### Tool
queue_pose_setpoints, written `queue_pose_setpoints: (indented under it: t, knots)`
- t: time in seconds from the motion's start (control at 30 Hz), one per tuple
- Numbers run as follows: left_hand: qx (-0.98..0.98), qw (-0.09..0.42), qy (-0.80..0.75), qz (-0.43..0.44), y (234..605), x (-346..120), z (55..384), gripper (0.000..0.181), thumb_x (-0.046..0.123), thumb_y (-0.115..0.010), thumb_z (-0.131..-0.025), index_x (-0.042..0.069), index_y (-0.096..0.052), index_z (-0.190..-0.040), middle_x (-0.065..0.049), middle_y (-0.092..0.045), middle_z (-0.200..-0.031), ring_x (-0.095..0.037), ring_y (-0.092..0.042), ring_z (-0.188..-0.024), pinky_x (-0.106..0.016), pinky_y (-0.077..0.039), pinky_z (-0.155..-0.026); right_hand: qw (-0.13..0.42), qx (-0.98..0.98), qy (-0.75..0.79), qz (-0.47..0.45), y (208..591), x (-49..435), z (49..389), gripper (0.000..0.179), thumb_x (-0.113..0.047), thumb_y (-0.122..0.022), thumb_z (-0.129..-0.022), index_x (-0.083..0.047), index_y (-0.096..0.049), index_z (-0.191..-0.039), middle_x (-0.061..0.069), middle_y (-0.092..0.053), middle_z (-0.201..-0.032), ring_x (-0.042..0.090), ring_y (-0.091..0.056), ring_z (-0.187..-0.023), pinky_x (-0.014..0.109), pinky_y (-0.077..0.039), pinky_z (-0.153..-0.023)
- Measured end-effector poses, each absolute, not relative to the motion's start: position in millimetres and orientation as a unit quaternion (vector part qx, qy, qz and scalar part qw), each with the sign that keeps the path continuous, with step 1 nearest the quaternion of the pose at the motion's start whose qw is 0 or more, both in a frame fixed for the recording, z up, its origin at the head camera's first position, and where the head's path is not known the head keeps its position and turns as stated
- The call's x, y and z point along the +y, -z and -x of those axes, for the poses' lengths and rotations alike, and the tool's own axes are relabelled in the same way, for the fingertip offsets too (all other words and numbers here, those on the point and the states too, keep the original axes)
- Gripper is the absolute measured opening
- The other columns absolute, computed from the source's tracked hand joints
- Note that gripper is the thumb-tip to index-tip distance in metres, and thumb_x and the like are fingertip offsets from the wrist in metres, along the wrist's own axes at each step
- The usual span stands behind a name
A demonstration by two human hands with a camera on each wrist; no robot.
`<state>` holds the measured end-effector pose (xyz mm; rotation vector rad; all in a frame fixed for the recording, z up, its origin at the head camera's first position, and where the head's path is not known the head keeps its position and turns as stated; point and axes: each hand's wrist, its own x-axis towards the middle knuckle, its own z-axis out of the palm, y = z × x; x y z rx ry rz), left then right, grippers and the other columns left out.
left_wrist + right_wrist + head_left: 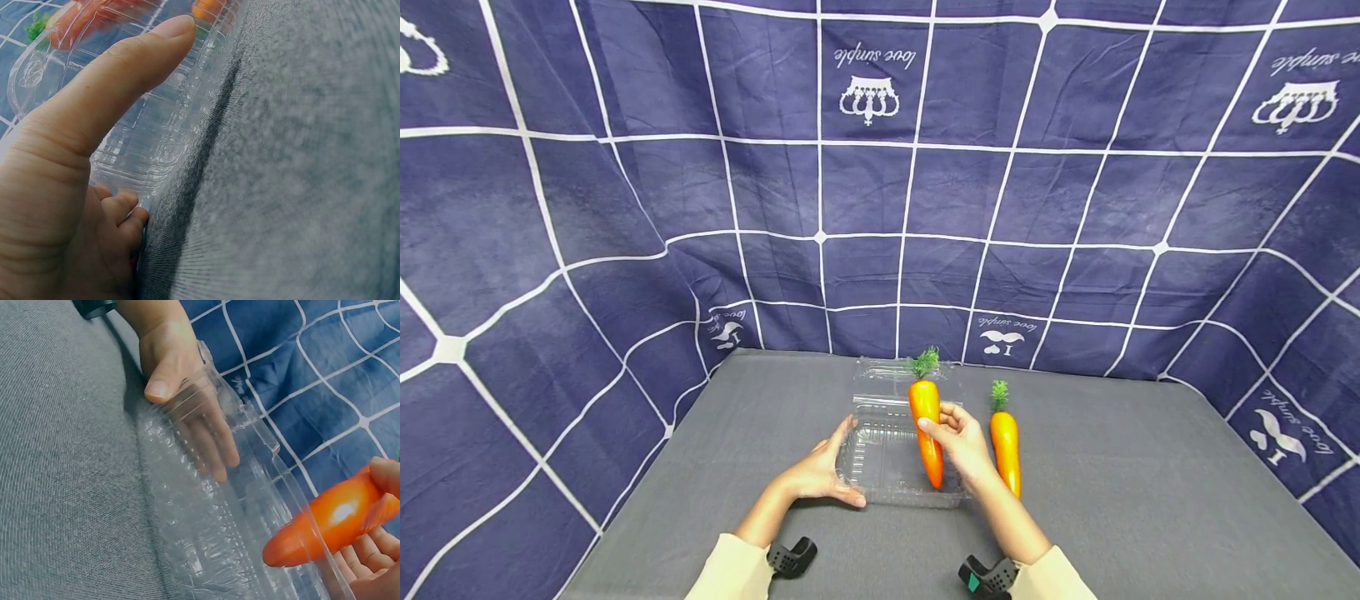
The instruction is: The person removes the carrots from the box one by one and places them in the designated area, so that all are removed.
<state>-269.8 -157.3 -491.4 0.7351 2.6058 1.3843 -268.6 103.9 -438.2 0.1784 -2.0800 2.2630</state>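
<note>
An orange carrot (929, 437) with a frilly green top is pinched between the thumb and fingers of my right hand (961, 442). It hangs over the right part of a clear plastic clamshell box (887, 483), its tip downward. The box's lid (887, 379) is folded back, away from me. My left hand (822, 471) lies against the box's left side, thumb along the near wall and straight fingers spread along the side. In the right wrist view, those fingers (212, 447) show through the clear plastic. A second carrot (1006, 450) lies right of my right hand, partly hidden by the forearm.
The table has a grey cloth (1150, 483). Behind it and at both sides hangs a blue curtain (865, 192) with white grid lines. Black bands (792, 557) sit at both wrists, next to cream sleeves (733, 571).
</note>
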Motion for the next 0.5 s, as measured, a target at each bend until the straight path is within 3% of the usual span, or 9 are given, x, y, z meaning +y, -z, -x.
queue_pose_setpoints:
  t: [0.2,0.5]
  knots:
    - [0.855,0.053,-0.456,-0.241,491.8,-157.0,270.4,0.133,0.027,-0.096,-0.055,-0.003,-0.012,-0.154,-0.021,-0.027,-0.156,-0.046,-0.029,-0.136,-0.061,-0.024,-0.108,0.034,-0.668,-0.743,-0.024,433.5,108.0,268.9,0.037,-0.004,-0.069,-0.087,0.012,-0.054,-0.117,0.002,-0.064,-0.087,0.010,-0.060,-0.074,0.022,-0.047,-0.062]
    - [0.859,0.050,-0.448,-0.244,490.9,-157.2,269.8,0.133,0.028,-0.096,-0.055,-0.004,-0.012,-0.153,-0.020,-0.027,-0.156,-0.047,-0.029,-0.135,-0.061,-0.022,-0.107,0.053,-0.651,-0.757,-0.002,426.2,122.2,266.0,0.038,-0.003,-0.067,-0.089,0.011,-0.051,-0.120,0.000,-0.065,-0.089,0.009,-0.061,-0.075,0.022,-0.049,-0.066]
